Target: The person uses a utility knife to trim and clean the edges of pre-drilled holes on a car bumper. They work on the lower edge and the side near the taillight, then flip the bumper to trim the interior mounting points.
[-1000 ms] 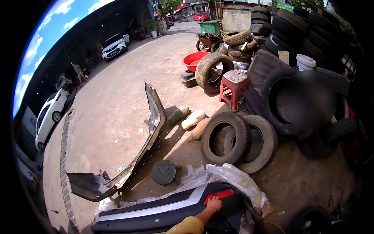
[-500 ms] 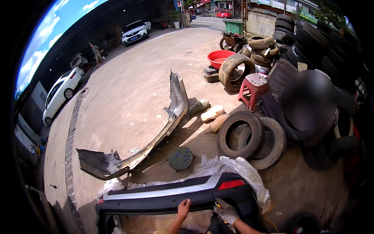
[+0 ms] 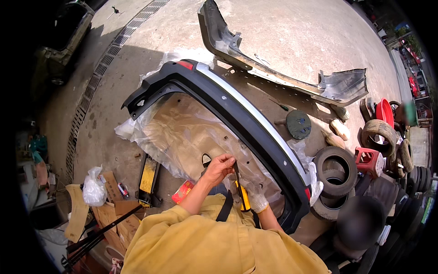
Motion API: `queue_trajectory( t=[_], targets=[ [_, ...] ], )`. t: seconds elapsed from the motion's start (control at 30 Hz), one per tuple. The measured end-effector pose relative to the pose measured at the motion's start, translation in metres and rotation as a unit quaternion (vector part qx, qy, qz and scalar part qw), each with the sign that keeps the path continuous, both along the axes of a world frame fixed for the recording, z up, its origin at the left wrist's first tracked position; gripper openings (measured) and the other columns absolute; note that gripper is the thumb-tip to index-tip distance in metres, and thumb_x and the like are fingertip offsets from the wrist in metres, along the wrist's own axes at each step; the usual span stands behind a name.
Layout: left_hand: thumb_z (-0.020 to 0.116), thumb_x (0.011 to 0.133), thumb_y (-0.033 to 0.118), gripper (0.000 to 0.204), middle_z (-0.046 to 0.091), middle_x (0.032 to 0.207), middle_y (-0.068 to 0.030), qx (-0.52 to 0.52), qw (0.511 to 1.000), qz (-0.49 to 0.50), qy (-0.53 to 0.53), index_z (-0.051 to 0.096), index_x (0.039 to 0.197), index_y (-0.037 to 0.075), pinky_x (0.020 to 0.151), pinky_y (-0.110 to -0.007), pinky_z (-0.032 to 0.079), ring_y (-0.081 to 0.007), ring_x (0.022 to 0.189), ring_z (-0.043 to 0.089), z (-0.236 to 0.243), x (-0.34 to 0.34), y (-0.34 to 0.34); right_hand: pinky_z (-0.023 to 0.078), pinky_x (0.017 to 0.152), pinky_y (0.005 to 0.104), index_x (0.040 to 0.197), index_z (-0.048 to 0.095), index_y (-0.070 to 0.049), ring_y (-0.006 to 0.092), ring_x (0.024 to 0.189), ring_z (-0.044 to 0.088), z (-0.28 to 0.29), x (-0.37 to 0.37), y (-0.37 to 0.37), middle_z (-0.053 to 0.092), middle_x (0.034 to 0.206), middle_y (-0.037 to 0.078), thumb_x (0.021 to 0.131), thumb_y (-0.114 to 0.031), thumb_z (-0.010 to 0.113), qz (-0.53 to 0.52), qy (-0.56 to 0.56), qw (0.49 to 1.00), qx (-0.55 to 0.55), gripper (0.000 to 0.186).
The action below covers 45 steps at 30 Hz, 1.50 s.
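Note:
A black car bumper (image 3: 214, 107) with a silver strip and red reflectors lies on crumpled clear plastic sheeting (image 3: 166, 150) before me. My right hand (image 3: 258, 197), in a pale glove, is closed round a yellow-and-black utility knife (image 3: 243, 197). The knife's dark, thin blade points away from me. My bare left hand (image 3: 220, 168) is closed, thumb and fingers pinched together beside the blade's tip. Whatever is in that pinch, if anything, is too small to make out. Both hands are in front of my body, on the near side of the bumper, apart from it.
Beyond lies a second bumper (image 3: 273, 75), near a round dark green stool (image 3: 299, 124). Tyres (image 3: 335, 171), a red stool (image 3: 369, 162) and pale gourds (image 3: 340, 129) are at the right. A yellow-and-black jack (image 3: 148, 176) and cardboard (image 3: 112, 219) are at the left.
My view has tilted down and turned left, showing more of the near bumper. My left hand has come to the knife's tip. The knife stays in my right hand.

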<state>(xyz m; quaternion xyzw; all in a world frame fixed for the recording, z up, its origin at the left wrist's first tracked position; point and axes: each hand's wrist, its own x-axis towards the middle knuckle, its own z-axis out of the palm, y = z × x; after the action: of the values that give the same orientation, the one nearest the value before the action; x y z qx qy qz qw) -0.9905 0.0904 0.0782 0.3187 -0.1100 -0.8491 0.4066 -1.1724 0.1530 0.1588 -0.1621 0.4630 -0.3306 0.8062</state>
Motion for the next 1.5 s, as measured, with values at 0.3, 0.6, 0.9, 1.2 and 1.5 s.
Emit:
queue_trajectory(
  t=[0.3,0.6,0.9,1.2,1.5],
  targets=[
    [0.066,0.103,0.031,0.025,0.055,0.079,-0.0004,0.131,0.939,0.316,-0.035,0.059,0.089,0.011,0.068,-0.03,0.049,-0.0163,0.073,0.059,-0.046,0.201,-0.024,0.045,0.047,0.0251,0.131,0.061,-0.002,0.0126,0.055,0.059,-0.006,0.131,-0.093,0.065,0.082,0.005,0.104,-0.03,0.059,0.068,0.044,0.997,-0.005,0.039],
    [0.075,0.096,0.027,0.029,0.06,0.08,-0.0021,0.112,0.841,0.098,-0.521,0.066,0.105,0.001,0.061,-0.03,0.047,-0.0144,0.067,0.058,-0.108,0.298,-0.023,0.058,0.064,0.0326,0.15,0.05,-0.006,0.0197,0.075,0.07,-0.067,0.139,-0.188,0.071,0.099,0.009,0.102,-0.025,0.058,0.028,0.368,0.928,0.045,0.053],
    [0.071,0.095,0.017,0.026,0.07,0.092,-0.0144,-0.03,0.724,-0.198,-0.66,0.072,0.114,-0.001,0.077,-0.035,0.053,-0.0218,0.085,0.068,-0.095,0.282,-0.187,0.045,0.11,0.0393,0.155,0.045,-0.009,0.0367,0.135,0.056,-0.122,0.169,-0.272,0.056,0.149,0.018,0.102,-0.025,0.055,0.046,0.532,0.843,-0.062,0.056],
    [0.067,0.097,0.013,0.03,0.07,0.112,-0.0158,-0.114,0.753,-0.076,-0.643,0.069,0.124,0.0,0.092,-0.036,0.052,-0.0269,0.104,0.067,-0.111,0.268,-0.382,0.05,0.104,0.0423,0.151,0.049,-0.007,0.0389,0.124,0.062,-0.124,0.238,-0.378,0.063,0.136,0.024,0.101,-0.022,0.058,0.092,0.511,0.836,-0.179,0.053],
    [0.065,0.105,0.021,0.025,0.07,0.097,-0.0028,-0.027,0.825,0.063,-0.561,0.072,0.115,0.0,0.074,-0.024,0.051,-0.0101,0.086,0.064,-0.174,0.329,-0.483,0.057,0.074,0.0488,0.154,0.041,-0.01,0.0402,0.086,0.07,-0.179,0.353,-0.53,0.065,0.102,0.024,0.095,-0.019,0.064,0.228,0.504,0.802,-0.227,0.065]
  ],
)
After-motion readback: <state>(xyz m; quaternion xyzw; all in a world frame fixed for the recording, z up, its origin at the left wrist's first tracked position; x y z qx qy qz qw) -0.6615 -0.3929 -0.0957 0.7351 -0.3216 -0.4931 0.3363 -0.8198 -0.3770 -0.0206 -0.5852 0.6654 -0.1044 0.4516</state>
